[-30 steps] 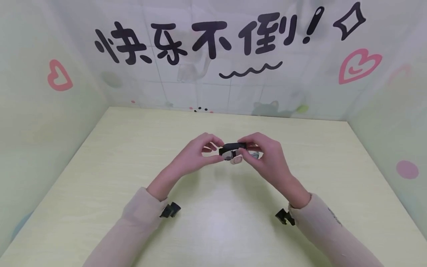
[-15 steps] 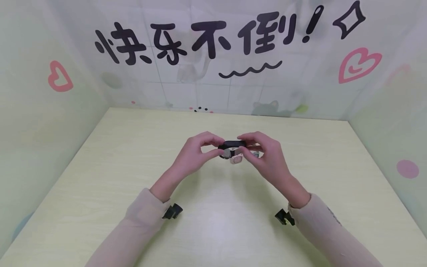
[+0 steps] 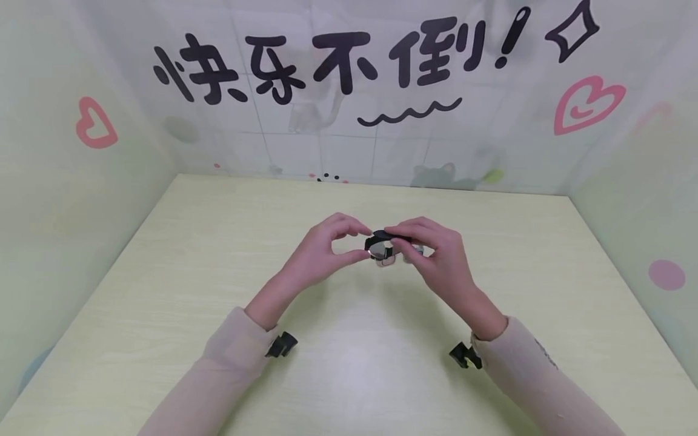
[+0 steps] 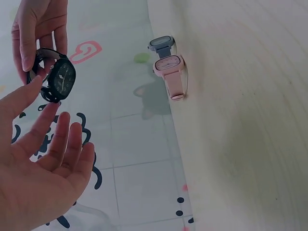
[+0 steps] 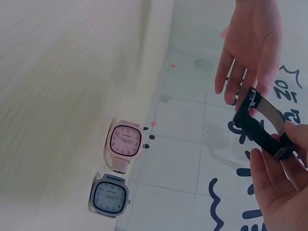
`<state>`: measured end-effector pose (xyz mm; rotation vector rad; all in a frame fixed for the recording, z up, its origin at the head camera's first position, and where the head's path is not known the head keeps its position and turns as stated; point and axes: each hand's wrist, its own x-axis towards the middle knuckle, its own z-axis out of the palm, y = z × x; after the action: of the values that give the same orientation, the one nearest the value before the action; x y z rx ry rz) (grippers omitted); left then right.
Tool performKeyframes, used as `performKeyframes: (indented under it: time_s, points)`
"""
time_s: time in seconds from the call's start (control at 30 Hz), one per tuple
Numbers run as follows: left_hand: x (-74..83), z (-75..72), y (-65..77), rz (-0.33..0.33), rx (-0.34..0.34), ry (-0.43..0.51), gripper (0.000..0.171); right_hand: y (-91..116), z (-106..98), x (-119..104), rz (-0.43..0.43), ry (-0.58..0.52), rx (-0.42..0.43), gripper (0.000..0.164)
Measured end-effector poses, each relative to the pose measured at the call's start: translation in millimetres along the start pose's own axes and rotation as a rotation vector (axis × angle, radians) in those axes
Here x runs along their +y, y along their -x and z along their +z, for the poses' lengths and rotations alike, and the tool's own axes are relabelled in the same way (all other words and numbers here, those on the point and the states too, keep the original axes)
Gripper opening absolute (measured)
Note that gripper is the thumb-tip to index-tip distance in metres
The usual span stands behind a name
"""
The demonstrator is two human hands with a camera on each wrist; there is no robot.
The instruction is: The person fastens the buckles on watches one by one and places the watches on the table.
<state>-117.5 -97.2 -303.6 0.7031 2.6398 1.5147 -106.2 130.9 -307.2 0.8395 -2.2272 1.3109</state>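
A black wristwatch [image 3: 377, 249] with a round dark dial [image 4: 62, 79] is held up off the table, its strap bent into a loop. My right hand [image 3: 444, 257] grips the strap [image 5: 262, 134] between thumb and fingers. From the other side, my left hand [image 3: 319, 251] has thumb and index fingertip at the case end of the watch, pinching it. The other left fingers spread loosely below it in the left wrist view. Beyond the hands lie a pink watch [image 5: 126, 139] and a grey-blue watch [image 5: 109, 195], both partly hidden in the head view.
The pale wooden table [image 3: 349, 375] meets a printed back curtain [image 3: 349, 145] bearing large black characters. Curtained sides [image 3: 71, 200] close it in at left and right. A small black device [image 3: 282, 345] sits at the left cuff, and another [image 3: 465, 355] at the right.
The black watch has turned and shifted slightly right, so its case shows more between the hands. My right fingers now reach further over the strap; my left fingertips have moved a little right.
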Motion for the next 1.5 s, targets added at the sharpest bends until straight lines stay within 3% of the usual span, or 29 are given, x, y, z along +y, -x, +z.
performKeyframes:
  time_s: [0.23, 0.73, 1.07, 1.5]
  points:
    - [-0.5, 2.6, -0.3, 0.008, 0.009, -0.003, 0.020, -1, 0, 1, -0.017, 0.029, 0.000, 0.021]
    - [-2.9, 8.1, 0.9, 0.049, -0.013, -0.008, 0.023, -1, 1, -1, -0.120, 0.152, -0.046, 0.024]
    - [0.1, 8.1, 1.4, 0.032, -0.005, -0.018, 0.021, 0, -1, -2, -0.142, 0.222, -0.089, 0.022]
    - [5.8, 9.0, 0.1, 0.004, 0.049, -0.036, 0.023, -3, 3, -2, -0.177, 0.236, -0.091, 0.022]
